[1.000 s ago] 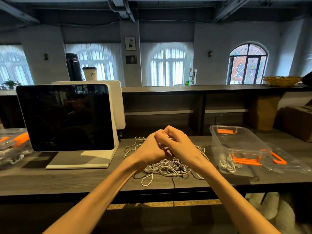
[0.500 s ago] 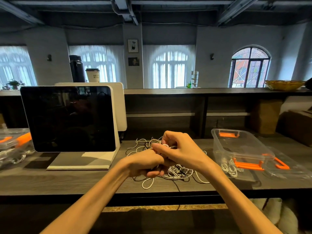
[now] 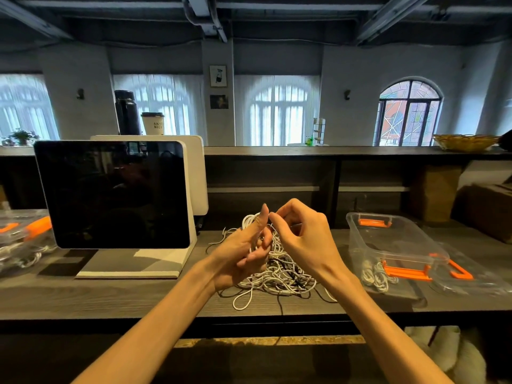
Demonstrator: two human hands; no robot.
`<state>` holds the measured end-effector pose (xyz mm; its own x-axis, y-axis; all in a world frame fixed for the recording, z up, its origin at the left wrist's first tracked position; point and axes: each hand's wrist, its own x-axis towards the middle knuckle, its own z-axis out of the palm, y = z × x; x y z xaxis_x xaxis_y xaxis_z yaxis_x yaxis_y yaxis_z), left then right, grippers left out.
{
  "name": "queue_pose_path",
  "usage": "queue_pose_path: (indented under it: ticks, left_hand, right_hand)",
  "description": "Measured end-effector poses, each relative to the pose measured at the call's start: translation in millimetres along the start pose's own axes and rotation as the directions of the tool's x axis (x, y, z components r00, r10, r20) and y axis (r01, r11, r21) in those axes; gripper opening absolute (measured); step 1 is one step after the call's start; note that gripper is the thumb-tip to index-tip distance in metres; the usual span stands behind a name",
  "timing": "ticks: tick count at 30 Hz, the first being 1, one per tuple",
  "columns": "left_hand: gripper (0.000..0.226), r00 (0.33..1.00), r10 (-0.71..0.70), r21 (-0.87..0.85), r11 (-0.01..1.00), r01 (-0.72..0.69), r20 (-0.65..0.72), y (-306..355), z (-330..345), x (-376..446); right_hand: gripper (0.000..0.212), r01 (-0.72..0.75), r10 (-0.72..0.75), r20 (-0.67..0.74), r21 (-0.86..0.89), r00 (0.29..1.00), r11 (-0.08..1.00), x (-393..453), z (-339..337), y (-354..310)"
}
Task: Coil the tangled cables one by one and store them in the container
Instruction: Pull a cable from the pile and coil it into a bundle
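Raised since 0.5 s earlier, both hands are shown above the tangled pile (image 3: 277, 275): left hand (image 3: 243, 250) clasping white loops (image 3: 248, 220), right hand (image 3: 300, 234) pinching 1 strand, container (image 3: 388, 245) rightward; snagging could drag the pile.
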<state>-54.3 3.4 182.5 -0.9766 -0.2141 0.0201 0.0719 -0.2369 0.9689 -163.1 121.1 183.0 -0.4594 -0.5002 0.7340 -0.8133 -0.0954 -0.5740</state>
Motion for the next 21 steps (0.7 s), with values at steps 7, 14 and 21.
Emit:
queue_pose_path:
  ticks: [7, 14, 21]
  left_hand:
    - [0.053, 0.976, 0.081, 0.163, 0.985, -0.048, -0.202, -1.3, 15.6, 0.4]
    - [0.049, 0.868, 0.233, 0.016, 0.968, -0.251, -0.439, -0.6, -6.3, 13.5]
    - [0.029, 0.915, 0.154, -0.364, 0.883, -0.297, -0.373, 7.4, -9.3, 16.9]
  right_hand:
    - [0.006, 0.285, -0.278, 0.07, -0.339, 0.958, 0.897, -9.3, 8.0, -2.5]
    - [0.02, 0.021, -0.006, 0.171, -0.089, 0.985, 0.996, -23.4, 16.4, 3.8]
    - [0.019, 0.048, -0.017, 0.183, -0.168, 0.983, 0.985, -27.2, 22.1, 17.1]
